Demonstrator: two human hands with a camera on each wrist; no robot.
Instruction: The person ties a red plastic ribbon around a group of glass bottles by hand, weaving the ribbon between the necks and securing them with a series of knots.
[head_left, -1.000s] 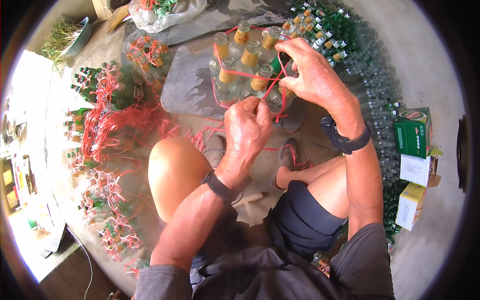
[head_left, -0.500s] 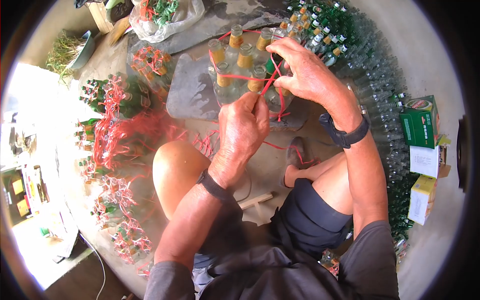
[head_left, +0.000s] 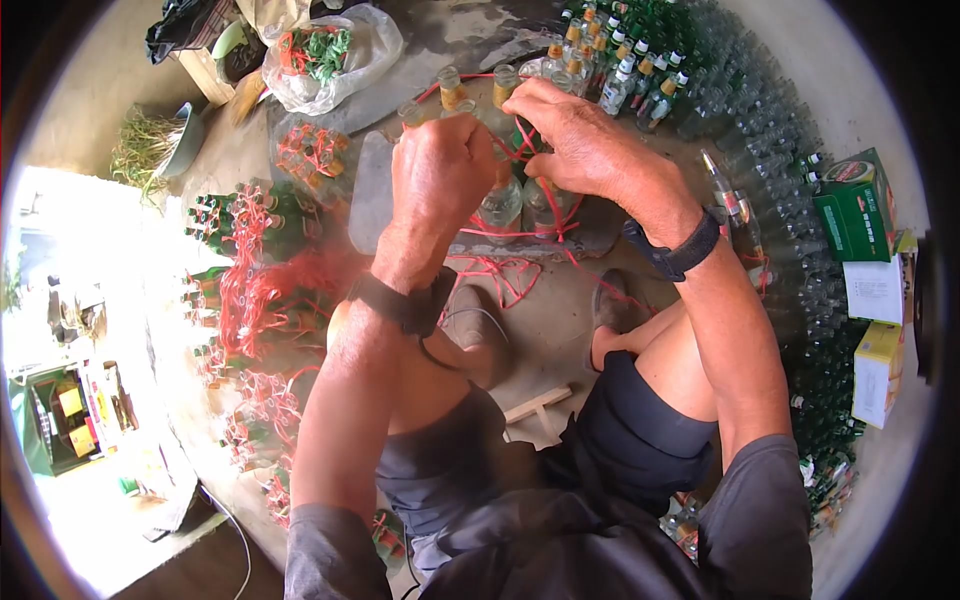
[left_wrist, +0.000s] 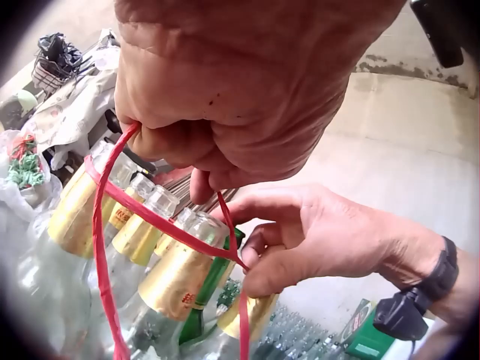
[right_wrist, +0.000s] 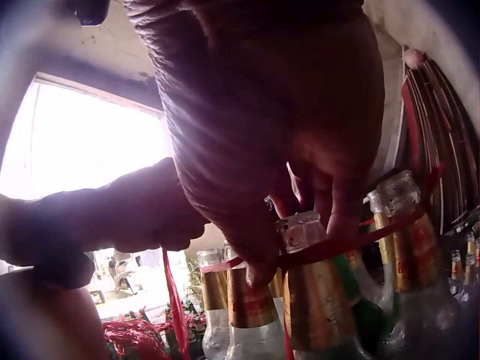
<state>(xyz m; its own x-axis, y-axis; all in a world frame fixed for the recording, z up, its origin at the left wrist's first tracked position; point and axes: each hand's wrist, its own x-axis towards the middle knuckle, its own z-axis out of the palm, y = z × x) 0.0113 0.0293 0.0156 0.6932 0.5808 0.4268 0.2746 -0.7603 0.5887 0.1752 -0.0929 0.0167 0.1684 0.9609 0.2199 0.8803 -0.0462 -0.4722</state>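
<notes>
A cluster of clear glass bottles [head_left: 500,208] with gold neck foil stands on a grey slab [head_left: 376,195], with a green bottle [left_wrist: 196,315] among them. Red plastic strap [left_wrist: 161,221] runs round the necks. My left hand [head_left: 440,180] is a fist above the near left bottles, gripping strap that hangs from it on both sides. At the near right bottle, my right hand [head_left: 605,150] pinches the strap between thumb and fingers where strands meet, close by the bottle mouth [right_wrist: 301,231]. The left hand hides several bottle necks in the head view.
Strapped bundles of bottles and a heap of red strap [head_left: 265,300] lie on the left. Many loose bottles [head_left: 800,260] crowd the right, beside boxes [head_left: 858,205]. A plastic bag [head_left: 375,60] with red and green strap sits at the back. Loose strap [head_left: 510,280] lies near the feet.
My left hand has risen up and leftward from the near edge of the bottles, drawing the strap with it. My right hand stays at the strap crossing. The head view has shifted slightly.
</notes>
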